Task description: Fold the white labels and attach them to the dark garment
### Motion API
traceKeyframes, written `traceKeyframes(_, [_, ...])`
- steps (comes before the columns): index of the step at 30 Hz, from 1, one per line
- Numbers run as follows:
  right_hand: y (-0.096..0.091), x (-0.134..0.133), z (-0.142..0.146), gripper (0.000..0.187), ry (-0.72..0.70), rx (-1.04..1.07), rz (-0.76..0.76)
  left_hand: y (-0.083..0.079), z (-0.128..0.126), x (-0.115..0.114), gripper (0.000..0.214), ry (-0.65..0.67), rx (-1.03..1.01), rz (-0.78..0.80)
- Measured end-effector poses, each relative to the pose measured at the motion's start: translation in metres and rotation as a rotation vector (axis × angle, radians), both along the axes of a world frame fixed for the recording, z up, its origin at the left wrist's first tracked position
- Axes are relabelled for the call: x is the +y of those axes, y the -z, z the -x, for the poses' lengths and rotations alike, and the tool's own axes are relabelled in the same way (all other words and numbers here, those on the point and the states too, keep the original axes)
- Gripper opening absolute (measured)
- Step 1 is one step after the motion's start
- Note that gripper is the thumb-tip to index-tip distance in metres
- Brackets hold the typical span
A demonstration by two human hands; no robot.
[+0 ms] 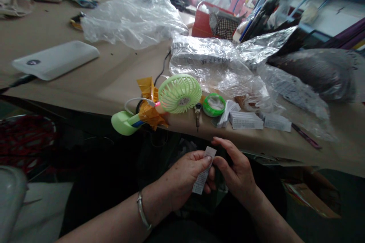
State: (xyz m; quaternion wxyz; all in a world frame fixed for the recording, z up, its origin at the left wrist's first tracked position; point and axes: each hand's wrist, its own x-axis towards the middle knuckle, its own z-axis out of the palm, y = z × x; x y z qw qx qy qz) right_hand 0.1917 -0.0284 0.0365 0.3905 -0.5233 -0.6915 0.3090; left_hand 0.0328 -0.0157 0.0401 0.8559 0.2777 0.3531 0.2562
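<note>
The left hand [185, 178] holds a narrow printed paper strip [202, 180] between thumb and fingers. The right hand [235, 172] curls just beside it; contact cannot be told. Above, at the table edge, lie a green mini fan [179, 93] and paper labels [245, 120].

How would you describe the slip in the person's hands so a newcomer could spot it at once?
Just below the near edge of the brown-covered table, the left hand holds up a narrow printed slip. Unlike the similar slips lying on the table, it is held in the air.
</note>
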Motion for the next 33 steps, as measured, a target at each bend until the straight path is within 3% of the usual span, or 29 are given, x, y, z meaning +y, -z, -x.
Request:
traceKeyframes(6, [0.003, 0.01, 0.011, 0.017, 0.041, 0.53, 0.458, -0.002, 0.004, 0.001, 0.02, -0.047, 0.053, -0.029])
traceKeyframes(13, [0.003, 0.02, 0.024, 0.024, 0.022, 0.614, 0.564, -0.009, 0.008, 0.001, 0.021, -0.106, 0.158, -0.139])
traceKeyframes(16, [-0.001, 0.026, 0.031, 0.022, 0.004, 0.571, 0.54, -0.007, 0.011, 0.004, 0.02, -0.17, 0.214, -0.255])
traceKeyframes(24, [-0.004, 0.04, 0.041, 0.015, 0.047, 0.337, 0.275, -0.002, 0.023, 0.019, 0.014, -0.339, 0.49, -0.565])
traceKeyframes(33, [-0.008, 0.044, 0.042, 0.012, 0.06, 0.219, 0.155, -0.004, 0.026, 0.028, 0.017, -0.375, 0.632, -0.791])
